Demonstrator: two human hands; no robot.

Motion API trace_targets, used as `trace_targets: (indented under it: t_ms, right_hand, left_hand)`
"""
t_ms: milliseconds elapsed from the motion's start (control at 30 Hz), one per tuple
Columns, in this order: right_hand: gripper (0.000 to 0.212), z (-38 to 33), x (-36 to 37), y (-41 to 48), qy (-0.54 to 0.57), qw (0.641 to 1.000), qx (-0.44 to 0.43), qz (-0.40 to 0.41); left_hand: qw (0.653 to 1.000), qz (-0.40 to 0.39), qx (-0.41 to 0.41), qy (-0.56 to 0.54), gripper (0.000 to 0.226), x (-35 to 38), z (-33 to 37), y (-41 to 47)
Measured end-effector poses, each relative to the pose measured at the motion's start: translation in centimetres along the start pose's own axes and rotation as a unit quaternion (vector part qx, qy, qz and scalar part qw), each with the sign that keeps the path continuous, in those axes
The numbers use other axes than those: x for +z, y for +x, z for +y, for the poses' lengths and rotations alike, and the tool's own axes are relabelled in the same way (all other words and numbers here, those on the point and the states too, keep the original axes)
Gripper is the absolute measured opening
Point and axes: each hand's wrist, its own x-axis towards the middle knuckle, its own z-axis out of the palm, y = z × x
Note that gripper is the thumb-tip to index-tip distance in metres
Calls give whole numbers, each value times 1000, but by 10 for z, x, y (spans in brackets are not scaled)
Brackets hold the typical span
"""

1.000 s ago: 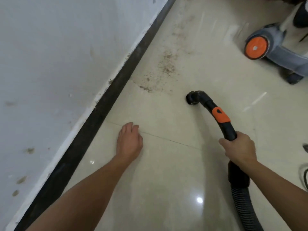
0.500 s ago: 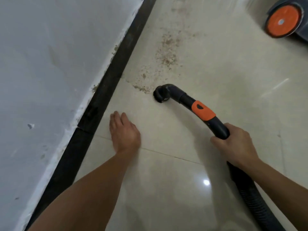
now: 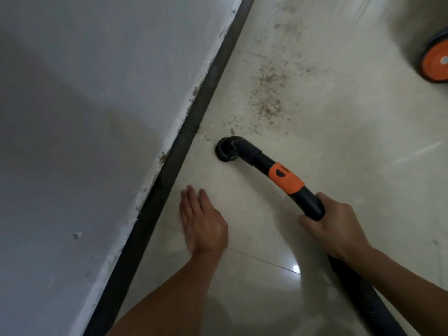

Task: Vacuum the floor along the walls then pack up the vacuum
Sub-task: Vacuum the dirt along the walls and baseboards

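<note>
The orange wheel (image 3: 435,61) is cut by the right edge. The hose (image 3: 374,307) runs off the bottom edge. The right hand (image 3: 337,226) covers the rear of the handle (image 3: 311,203); the mouth of the nozzle (image 3: 226,150) faces down, perhaps touching the floor (image 3: 339,122).

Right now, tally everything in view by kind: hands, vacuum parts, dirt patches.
Hands: 2, left hand, right hand
Vacuum parts: 2, hose, orange wheel
Dirt patches: 1, dirt patch
Total: 5

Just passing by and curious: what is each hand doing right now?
Left hand: open, fingers straight, flat on the floor.
Right hand: closed around the black vacuum hose handle.
</note>
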Motion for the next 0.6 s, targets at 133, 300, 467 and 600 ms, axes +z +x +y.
trace_targets:
  t_ms: [133,300,467,600]
  right_hand:
    - [18,-15,-4,31,12,999,12,41]
    - [17,-29,7,48,13,999,-30,-22]
    - [18,-32,3,90,63,997,28,18]
    - [16,-51,15,113,123,991,36,-29]
  left_hand:
    - [1000,-3,-7,-3,52,1,0,2]
    - [1000,-7,-10,13,52,2,-1,1]
    - [1000,-11,-10,16,54,-1,3,4]
    - [1000,-10,-11,20,55,-2,3,4]
